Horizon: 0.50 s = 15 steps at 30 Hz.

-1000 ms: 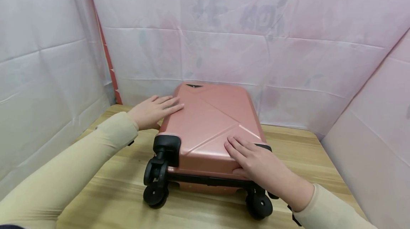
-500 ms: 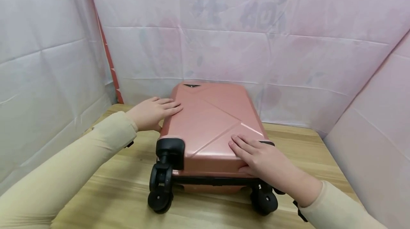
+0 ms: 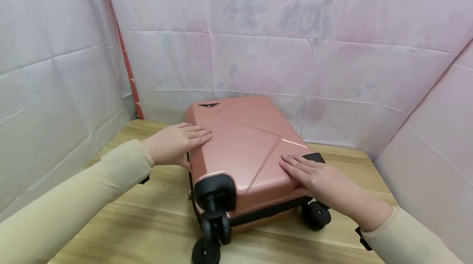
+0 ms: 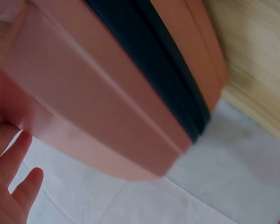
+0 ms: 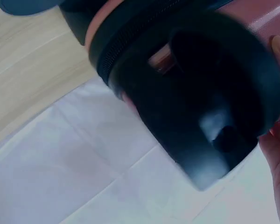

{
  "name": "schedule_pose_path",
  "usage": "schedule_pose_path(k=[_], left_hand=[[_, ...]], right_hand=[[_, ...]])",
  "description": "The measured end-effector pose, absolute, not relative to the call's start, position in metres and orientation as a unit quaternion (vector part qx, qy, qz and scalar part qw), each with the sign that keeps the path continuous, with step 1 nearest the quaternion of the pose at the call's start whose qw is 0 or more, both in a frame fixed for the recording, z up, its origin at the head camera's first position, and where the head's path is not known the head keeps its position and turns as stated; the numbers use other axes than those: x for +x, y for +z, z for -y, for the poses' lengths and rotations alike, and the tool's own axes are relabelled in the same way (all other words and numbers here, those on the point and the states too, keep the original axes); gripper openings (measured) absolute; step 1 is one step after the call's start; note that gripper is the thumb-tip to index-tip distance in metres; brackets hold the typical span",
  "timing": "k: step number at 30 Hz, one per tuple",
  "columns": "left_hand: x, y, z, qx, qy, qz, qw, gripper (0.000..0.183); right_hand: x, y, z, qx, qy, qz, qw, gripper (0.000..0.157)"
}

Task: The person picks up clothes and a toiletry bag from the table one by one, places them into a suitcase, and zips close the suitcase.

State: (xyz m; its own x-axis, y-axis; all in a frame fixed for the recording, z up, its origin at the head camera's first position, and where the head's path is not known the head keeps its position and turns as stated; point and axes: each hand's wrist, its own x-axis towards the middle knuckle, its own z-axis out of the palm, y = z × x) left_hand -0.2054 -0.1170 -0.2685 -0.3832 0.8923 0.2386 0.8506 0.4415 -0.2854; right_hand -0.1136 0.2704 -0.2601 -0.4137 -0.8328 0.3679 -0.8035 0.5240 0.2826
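Observation:
A pink hard-shell suitcase (image 3: pixel 240 145) lies flat on its side, wheel end toward me and turned at an angle. My left hand (image 3: pixel 175 143) rests on its left edge, fingers straight over the top and thumb down by the side. On the near right corner lies my right hand (image 3: pixel 325 182), its straight fingers on the shell and thumb against the end face. A black caster wheel (image 3: pixel 206 251) juts out at the near left corner, another wheel (image 3: pixel 316 214) under my right hand. The left wrist view shows the dark seam band (image 4: pixel 149 65) along the side.
The suitcase lies on a wood-grain table (image 3: pixel 148 214). A pale printed cloth (image 3: pixel 258 63) hangs close behind it, with white cloth walls (image 3: pixel 55 71) to the left and right. A red strip (image 3: pixel 129 71) shows in the back left corner.
The suitcase has turned on the table: its near left corner has come toward me and rightward, and its far end has swung left. Both hands have moved with it, the right hand further right.

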Motion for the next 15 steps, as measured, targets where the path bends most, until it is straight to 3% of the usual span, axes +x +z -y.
schedule_pose_path(k=[15], left_hand=[[-0.175, -0.277, 0.096, -0.610, -0.010, 0.762, 0.218, 0.084]], right_hand=[[-0.144, -0.256, -0.310, 0.479, -0.071, 0.835, 0.261, 0.065]])
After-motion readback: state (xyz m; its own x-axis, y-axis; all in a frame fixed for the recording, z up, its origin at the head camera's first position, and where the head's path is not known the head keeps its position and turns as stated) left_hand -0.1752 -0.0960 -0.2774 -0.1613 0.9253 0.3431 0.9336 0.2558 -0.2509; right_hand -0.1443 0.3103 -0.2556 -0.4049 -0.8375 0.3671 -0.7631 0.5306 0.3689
